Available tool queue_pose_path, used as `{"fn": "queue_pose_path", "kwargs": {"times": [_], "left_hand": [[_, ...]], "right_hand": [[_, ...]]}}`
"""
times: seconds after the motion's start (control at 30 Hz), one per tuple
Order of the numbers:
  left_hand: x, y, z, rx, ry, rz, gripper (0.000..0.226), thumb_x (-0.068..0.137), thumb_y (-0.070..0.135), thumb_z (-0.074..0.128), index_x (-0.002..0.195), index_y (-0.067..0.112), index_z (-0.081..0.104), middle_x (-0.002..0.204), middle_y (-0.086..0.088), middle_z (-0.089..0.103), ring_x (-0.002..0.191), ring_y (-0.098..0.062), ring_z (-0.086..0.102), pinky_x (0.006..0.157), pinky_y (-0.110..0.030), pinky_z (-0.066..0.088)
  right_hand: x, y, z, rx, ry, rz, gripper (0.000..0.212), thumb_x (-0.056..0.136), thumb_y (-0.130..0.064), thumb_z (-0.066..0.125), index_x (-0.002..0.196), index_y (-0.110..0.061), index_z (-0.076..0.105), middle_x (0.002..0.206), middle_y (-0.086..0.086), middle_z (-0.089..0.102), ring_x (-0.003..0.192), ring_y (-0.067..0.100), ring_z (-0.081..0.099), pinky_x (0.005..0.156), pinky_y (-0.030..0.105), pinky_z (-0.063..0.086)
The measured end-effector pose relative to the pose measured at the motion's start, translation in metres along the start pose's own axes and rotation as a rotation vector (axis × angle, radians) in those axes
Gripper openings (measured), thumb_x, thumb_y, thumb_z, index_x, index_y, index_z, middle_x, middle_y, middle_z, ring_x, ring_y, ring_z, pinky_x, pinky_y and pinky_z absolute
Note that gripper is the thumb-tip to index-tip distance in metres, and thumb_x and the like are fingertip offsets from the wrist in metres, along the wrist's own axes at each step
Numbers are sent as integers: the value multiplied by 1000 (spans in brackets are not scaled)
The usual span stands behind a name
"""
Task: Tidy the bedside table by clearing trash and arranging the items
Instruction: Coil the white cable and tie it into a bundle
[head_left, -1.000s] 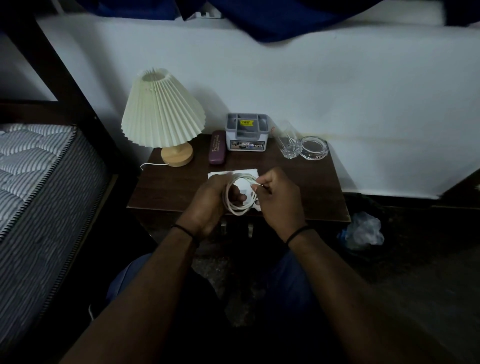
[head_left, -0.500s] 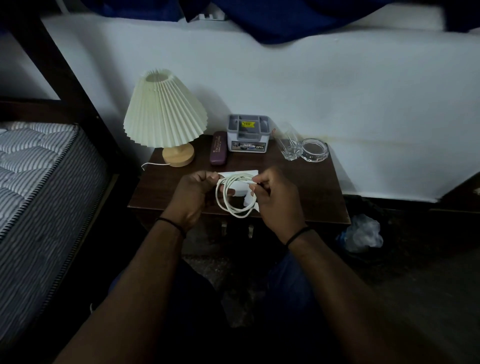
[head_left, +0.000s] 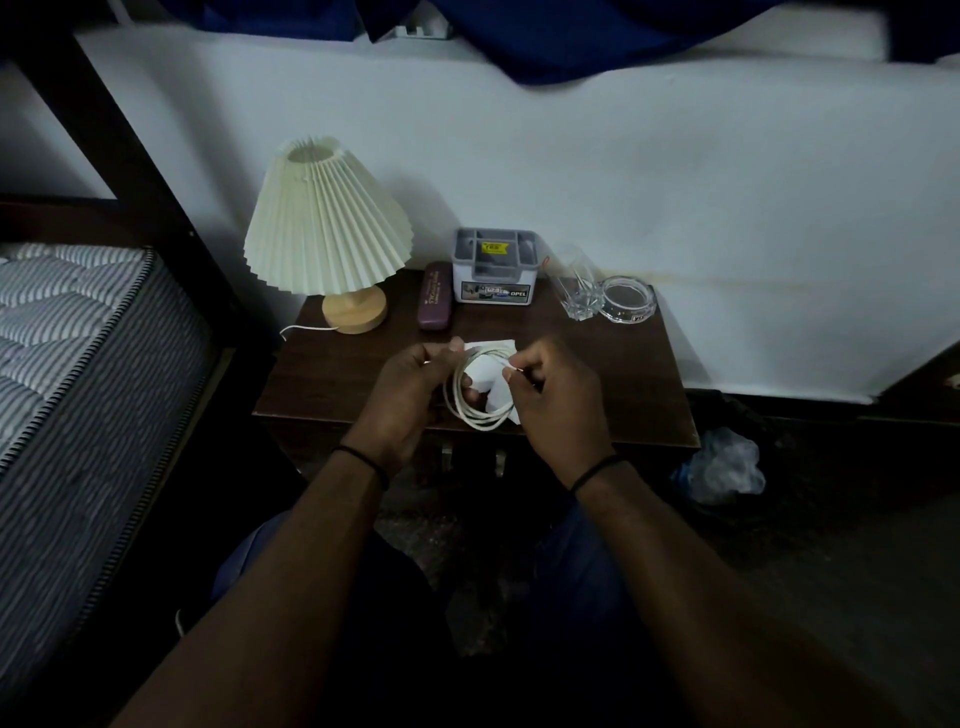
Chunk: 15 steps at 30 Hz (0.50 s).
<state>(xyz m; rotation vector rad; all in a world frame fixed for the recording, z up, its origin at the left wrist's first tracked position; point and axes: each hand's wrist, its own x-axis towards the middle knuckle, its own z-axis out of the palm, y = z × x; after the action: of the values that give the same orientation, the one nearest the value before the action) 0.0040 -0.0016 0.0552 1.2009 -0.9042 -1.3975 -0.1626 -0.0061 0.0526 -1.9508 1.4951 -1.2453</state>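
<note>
A white cable (head_left: 480, 418), wound into a loop, hangs between both my hands above the front edge of the dark wooden bedside table (head_left: 332, 374). My left hand (head_left: 410, 387) holds the loop's left side. My right hand (head_left: 556, 397) pinches the cable's end at the upper right of the loop. A white paper (head_left: 491, 376) lies on the table under the loop, partly hidden by my fingers.
At the table's back stand a pleated cream lamp (head_left: 330, 228), a purple case (head_left: 435, 302), a grey organiser box (head_left: 494, 267), a drinking glass (head_left: 576, 288) and a glass ashtray (head_left: 627, 299). A mattress (head_left: 67, 374) is at the left. A crumpled plastic bag (head_left: 719, 465) lies on the floor at the right.
My left hand has shifted on the loop, its fingers now raised at the upper left. The coil stays between my hands over the paper.
</note>
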Motion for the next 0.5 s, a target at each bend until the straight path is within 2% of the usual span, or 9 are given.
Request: {"fn": "queue_pose_path", "kwargs": {"times": [0.07,0.17,0.27,0.4,0.5], "left_hand": [[0,-2,1,153,50,55,5,88,10,68,86,9,73,77,-11,72,70,-22,66,73,-43,55],[1,-6,5,331,87,113,11,87,0,67,91,-10,66,79,-24,68,71,-28,63,74,-48,55],[1,-10,7,362,111,130,14,88,0,65,90,-14,64,72,-22,67,59,-23,62,67,-40,53],[5,-15,8,415,127,145,13,87,1,67,90,-12,67,76,-22,70,64,-24,63,65,-35,53],[7,-18,8,450,121,158,11,85,3,70,86,-8,69,72,-20,70,63,-23,64,64,-35,53]], "right_hand": [[0,-1,1,10,-8,3,10,81,-8,70,83,-14,63,80,-8,63,75,6,58,67,5,37],[-1,0,2,76,-22,52,14,78,-8,73,81,-18,64,79,-9,66,71,4,60,67,3,40],[-1,3,2,178,-52,177,18,75,-11,77,78,-22,63,79,-11,69,70,0,64,67,11,47],[0,7,3,310,-76,297,19,76,-20,80,76,-22,61,73,-7,69,65,2,64,64,26,54],[1,11,3,339,-109,356,23,77,-19,79,89,-22,60,75,-4,71,67,6,67,64,33,58]]}}
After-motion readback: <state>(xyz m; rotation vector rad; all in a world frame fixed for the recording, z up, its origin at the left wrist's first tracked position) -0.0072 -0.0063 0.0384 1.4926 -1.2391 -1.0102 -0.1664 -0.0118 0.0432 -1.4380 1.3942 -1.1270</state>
